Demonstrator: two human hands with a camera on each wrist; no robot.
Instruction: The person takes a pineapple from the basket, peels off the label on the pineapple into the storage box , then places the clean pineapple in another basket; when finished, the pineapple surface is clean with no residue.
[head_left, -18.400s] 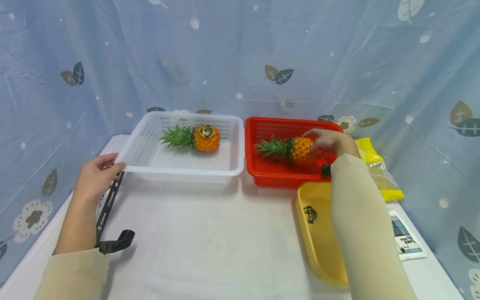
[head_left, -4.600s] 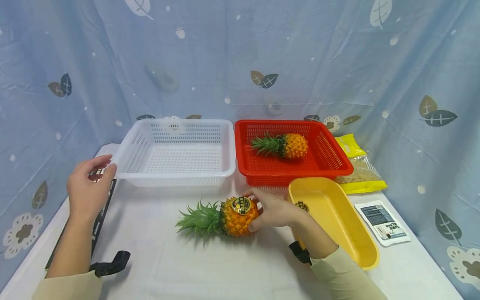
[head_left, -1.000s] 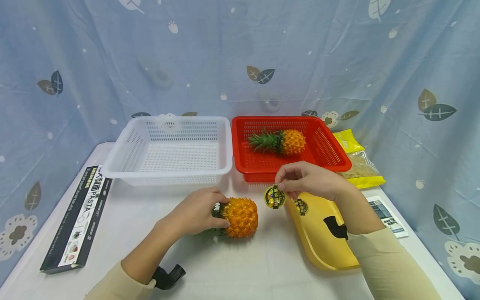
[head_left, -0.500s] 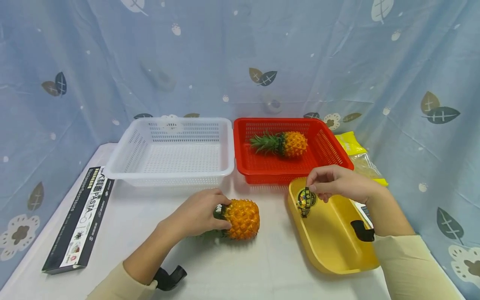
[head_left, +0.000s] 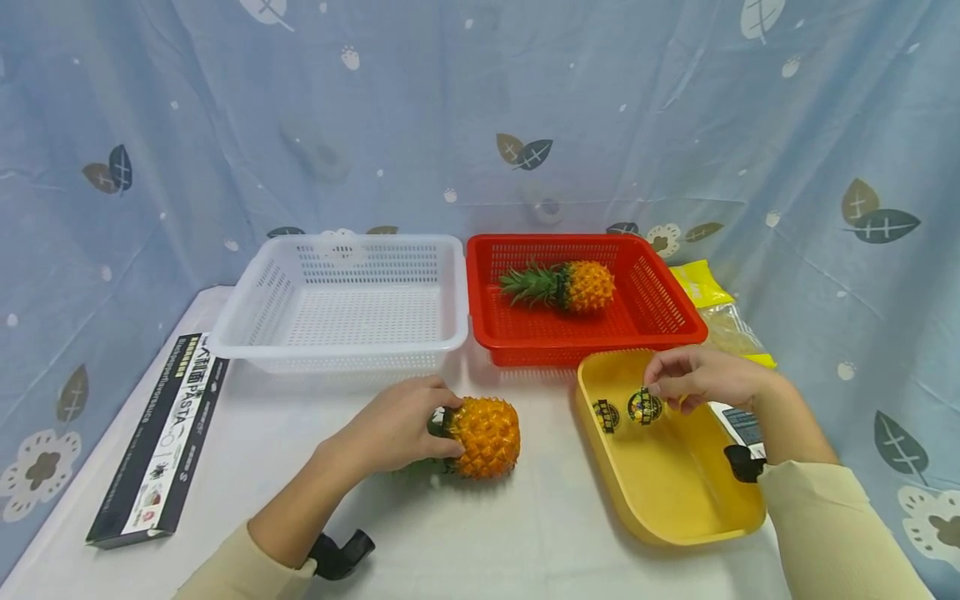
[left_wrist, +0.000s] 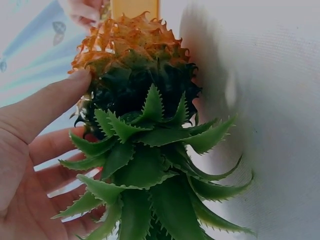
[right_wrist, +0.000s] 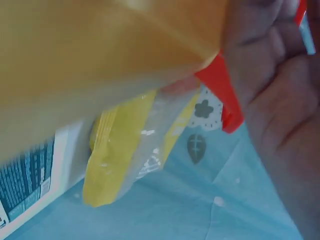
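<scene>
In the head view my left hand [head_left: 401, 425] grips a toy-like orange pineapple [head_left: 487, 437] lying on the white table. Its thumb presses near the dark green band, and the left wrist view shows the spiky leaves [left_wrist: 155, 175] beside the palm. My right hand [head_left: 705, 379] pinches a round black-and-yellow fruit sticker [head_left: 643, 407] by its edge, inside the far end of the yellow tray [head_left: 667, 492]. A similar sticker [head_left: 606, 416] lies against the tray's left wall. The right wrist view shows part of the hand [right_wrist: 280, 95], but not the sticker.
A white basket [head_left: 341, 352] stands at the back, beside a red basket [head_left: 585, 342] holding another pineapple [head_left: 587, 286]. A black pasta box [head_left: 157, 442] lies at left. A yellow-edged bag [head_left: 701, 283] and a white packet [right_wrist: 37, 180] lie at right.
The pineapple left the white basket for the table, and its sticker came off. The left hand took over the pineapple; the right hand carried the sticker rightward, over and into the yellow tray.
</scene>
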